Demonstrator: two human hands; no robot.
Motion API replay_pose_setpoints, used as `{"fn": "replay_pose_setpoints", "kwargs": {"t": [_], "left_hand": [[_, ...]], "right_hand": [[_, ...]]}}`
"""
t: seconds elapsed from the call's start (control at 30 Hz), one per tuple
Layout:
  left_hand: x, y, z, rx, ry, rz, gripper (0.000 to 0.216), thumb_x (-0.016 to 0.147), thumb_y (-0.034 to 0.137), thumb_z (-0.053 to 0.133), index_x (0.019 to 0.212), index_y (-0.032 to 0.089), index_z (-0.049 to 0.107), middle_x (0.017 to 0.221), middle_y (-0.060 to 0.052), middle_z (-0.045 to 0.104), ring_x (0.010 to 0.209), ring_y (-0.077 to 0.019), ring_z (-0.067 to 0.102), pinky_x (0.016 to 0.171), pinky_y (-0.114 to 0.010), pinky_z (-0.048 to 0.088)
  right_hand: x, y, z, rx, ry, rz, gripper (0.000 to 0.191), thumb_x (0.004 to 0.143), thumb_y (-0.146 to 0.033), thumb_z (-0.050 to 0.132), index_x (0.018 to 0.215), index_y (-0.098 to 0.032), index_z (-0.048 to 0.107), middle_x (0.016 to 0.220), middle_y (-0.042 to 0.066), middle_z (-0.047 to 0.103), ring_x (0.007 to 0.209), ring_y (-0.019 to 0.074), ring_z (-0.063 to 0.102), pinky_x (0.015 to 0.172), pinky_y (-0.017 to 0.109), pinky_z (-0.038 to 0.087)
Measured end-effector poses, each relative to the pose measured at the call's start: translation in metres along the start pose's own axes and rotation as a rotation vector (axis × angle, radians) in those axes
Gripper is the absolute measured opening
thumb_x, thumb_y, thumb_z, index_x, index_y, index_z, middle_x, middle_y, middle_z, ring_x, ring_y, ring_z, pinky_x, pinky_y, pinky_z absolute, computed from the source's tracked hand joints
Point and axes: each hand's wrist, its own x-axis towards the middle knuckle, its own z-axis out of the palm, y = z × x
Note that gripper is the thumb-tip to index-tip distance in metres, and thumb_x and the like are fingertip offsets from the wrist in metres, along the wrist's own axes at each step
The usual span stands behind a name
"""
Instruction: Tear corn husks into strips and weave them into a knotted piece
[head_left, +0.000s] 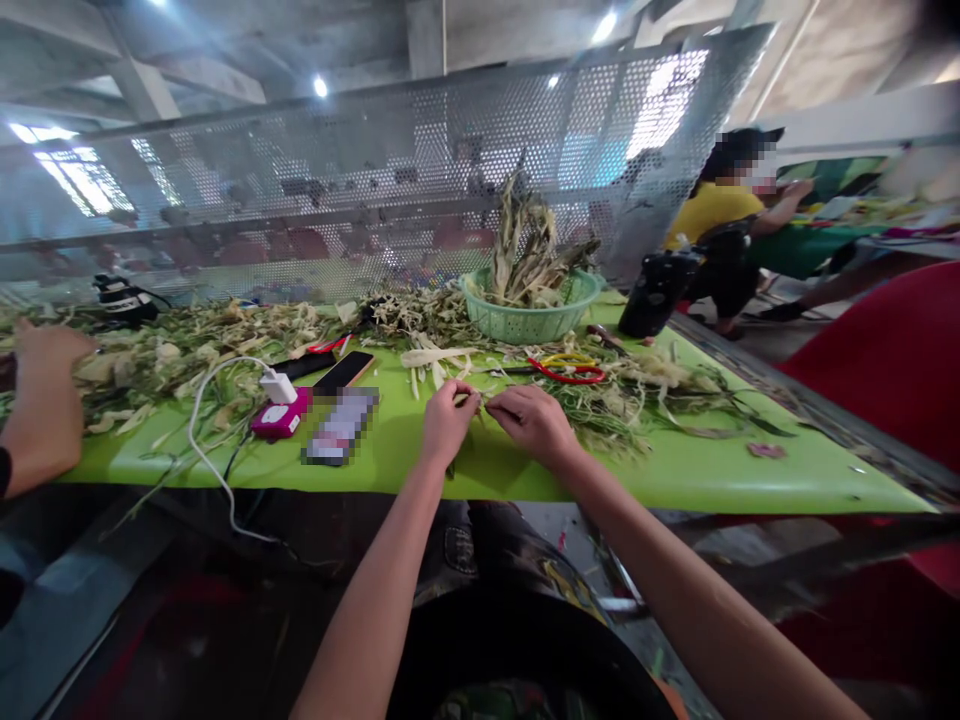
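Observation:
Over the front of the green table (697, 475), my left hand (448, 425) is closed in a pinch, thumb against fingers. Close beside it, my right hand (538, 422) pinches too, its fingertips almost meeting the left ones. Whatever lies between the fingers is too small to make out. Just beyond my hands are pale husk strips (433, 358) and a pair of scissors (570, 370) with red and yellow handles. To the right of my right hand spreads a heap of thin green plant strands (611, 415).
A green plastic basket (525, 322) holds dried leaves. A black bottle (651, 295) stands right of it. At left are two phones (343, 373), a magenta box (279, 415) with a white charger and cable, and another person's arm (45, 405). A perforated metal screen (360, 170) borders the back.

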Motion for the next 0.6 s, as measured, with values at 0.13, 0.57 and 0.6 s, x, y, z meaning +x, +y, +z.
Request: {"fn": "replay_pose_setpoints", "kwargs": {"t": [0.13,0.57,0.6], "left_hand": [[-0.004,0.001,0.006,0.216,-0.081,0.132,0.005,0.077,0.018,0.063,0.080,0.021,0.063,0.082,-0.004,0.065,0.076,-0.0182,0.057,0.077,-0.030,0.043],[-0.006,0.004,-0.003,-0.381,-0.435,-0.080,0.023,0.072,0.031,0.072,0.083,0.013,0.063,0.078,-0.003,0.067,0.073,-0.0135,0.061,0.077,-0.027,0.046],[-0.006,0.005,-0.003,-0.454,-0.401,-0.122,0.025,0.070,0.032,0.073,0.083,0.013,0.062,0.077,-0.003,0.067,0.072,-0.0127,0.060,0.076,-0.026,0.046]], "right_hand": [[-0.001,-0.001,-0.004,0.003,-0.009,0.029,0.014,0.086,-0.023,0.057,0.081,-0.021,0.070,0.076,0.007,0.067,0.076,0.0218,0.058,0.075,0.033,0.038],[0.003,0.019,-0.014,0.390,-0.048,0.269,0.029,0.083,-0.046,0.060,0.082,-0.018,0.065,0.069,0.001,0.064,0.058,0.0139,0.054,0.055,0.026,0.041],[0.004,0.018,-0.013,0.412,-0.044,0.281,0.030,0.083,-0.047,0.059,0.082,-0.017,0.064,0.067,0.000,0.063,0.055,0.0126,0.051,0.052,0.025,0.040]]}}
